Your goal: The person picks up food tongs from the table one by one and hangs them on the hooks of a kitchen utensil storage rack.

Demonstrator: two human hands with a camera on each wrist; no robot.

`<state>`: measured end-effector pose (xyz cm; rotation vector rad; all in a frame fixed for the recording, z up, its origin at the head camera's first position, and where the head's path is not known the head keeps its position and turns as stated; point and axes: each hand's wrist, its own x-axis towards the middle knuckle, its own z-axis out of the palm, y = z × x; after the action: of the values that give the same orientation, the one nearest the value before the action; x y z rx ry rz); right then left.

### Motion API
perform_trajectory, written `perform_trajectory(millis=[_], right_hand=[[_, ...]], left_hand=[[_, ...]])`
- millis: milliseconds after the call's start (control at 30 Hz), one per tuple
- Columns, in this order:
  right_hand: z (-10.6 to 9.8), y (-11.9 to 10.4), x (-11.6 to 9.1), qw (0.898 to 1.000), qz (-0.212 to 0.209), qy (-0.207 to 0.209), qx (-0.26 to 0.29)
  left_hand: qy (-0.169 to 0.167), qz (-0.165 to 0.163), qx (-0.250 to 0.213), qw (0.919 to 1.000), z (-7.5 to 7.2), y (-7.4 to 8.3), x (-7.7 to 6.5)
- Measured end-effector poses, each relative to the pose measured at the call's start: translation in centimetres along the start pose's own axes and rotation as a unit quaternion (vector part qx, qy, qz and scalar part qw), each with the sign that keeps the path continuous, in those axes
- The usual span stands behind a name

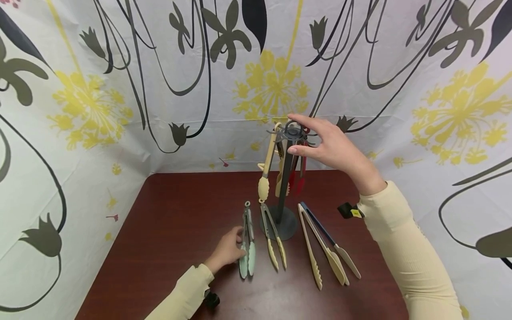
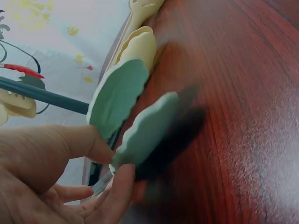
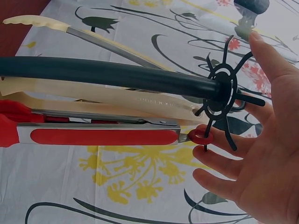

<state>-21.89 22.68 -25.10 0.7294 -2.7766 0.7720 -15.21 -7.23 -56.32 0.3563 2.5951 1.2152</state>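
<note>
My left hand (image 1: 229, 250) pinches a pair of mint-green-tipped tongs (image 1: 247, 244) between thumb and fingers, low on one arm. In the left wrist view both scalloped mint tips (image 2: 148, 126) stand apart just above the tabletop. My right hand (image 1: 332, 144) is at the top of a dark utensil stand (image 1: 285, 178), thumb and fingers spread about its ring of hooks (image 3: 223, 91). Red tongs (image 3: 107, 136) hang from a hook close to its fingertips. Cream tongs (image 1: 266, 169) hang on the stand's left side.
Cream-tipped tongs (image 1: 274, 238) lie before the stand's round base (image 1: 291, 229). To the right lie cream tongs (image 1: 320, 249) and blue-handled tongs (image 1: 332, 240) on the dark red table (image 1: 180, 209). A patterned cloth (image 1: 224, 102) hangs behind the table.
</note>
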Motion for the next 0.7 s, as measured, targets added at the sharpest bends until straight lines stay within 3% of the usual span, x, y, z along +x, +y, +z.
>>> perform_trajectory(millis=[233, 467, 700], right_hand=[[0.1, 0.0, 0.1, 1.000, 0.001, 0.005, 0.003], [0.1, -0.1, 0.1, 1.000, 0.003, 0.007, 0.004], [0.1, -0.1, 0.0, 1.000, 0.011, 0.002, 0.007]], left_hand=[[0.035, -0.019, 0.058, 0.9975, -1.2, -0.6, -0.6], [0.058, -0.026, 0.089, 0.9941, -2.6, -1.6, -1.5], [0.041, -0.047, 0.089, 0.9941, -3.4, -1.7, -2.2]])
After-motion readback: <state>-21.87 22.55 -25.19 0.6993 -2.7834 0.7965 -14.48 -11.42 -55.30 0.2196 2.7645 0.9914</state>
